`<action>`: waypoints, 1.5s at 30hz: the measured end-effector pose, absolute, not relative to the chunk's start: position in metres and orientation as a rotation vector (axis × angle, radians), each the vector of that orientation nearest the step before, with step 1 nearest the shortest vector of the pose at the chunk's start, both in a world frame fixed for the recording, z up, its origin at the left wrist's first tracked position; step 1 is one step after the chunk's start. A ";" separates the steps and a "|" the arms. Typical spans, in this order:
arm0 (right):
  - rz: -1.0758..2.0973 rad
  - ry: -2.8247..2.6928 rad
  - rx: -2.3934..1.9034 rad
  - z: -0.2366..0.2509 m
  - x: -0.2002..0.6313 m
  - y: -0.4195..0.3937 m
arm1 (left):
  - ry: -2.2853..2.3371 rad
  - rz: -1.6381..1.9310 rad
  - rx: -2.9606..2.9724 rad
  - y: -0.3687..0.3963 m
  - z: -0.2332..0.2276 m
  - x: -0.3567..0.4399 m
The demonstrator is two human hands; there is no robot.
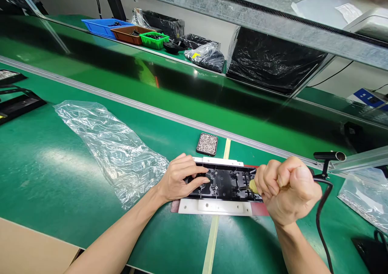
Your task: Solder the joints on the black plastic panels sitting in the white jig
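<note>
A long black plastic housing (pixel 223 184) with ribs and screw posts lies inner side up between white fixture blocks (pixel 216 206). My left hand (pixel 182 177) rests at its left end, thumb and forefinger spread apart over the plastic. My right hand (pixel 287 189) is a fist around a tool with a yellow front end (pixel 253 186). The tool's thin dark tip points left into the right part of the housing; its grip is hidden in my fingers. A black cable (pixel 321 209) emerges behind my right fist; whether it joins the tool, I cannot tell.
A small tray of screws (pixel 207 144) stands behind the fixture. Crumpled clear plastic (pixel 112 152) lies left. A tube-shaped metal holder (pixel 329 157) and a bag of small parts (pixel 365 197) are at right. Blue (pixel 104 26), brown (pixel 129 34) and green (pixel 154 41) bins line the back shelf.
</note>
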State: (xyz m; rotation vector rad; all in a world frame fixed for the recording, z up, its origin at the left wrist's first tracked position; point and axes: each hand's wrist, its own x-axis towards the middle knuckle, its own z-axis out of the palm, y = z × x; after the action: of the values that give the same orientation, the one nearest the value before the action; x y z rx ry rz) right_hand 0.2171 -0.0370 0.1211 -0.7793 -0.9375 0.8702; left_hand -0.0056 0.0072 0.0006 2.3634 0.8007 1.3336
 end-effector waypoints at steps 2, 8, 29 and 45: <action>0.869 -0.938 -0.777 0.121 0.217 -0.037 | 0.802 1.335 2.364 0.007 0.001 -0.006; 0.876 -0.947 -0.763 0.120 0.217 -0.037 | 0.810 1.341 2.374 0.008 0.000 -0.005; 0.884 -0.943 -0.763 0.119 0.217 -0.037 | 0.804 1.334 2.373 0.007 0.001 -0.005; 0.867 -0.936 -0.788 0.121 0.217 -0.037 | 0.791 1.339 2.361 0.007 0.001 -0.005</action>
State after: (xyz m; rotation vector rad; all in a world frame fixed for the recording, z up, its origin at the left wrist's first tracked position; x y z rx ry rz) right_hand 0.2167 -0.0371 0.1209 -0.7882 -0.9355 0.8668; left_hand -0.0047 0.0073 0.0010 2.3608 0.7913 1.3393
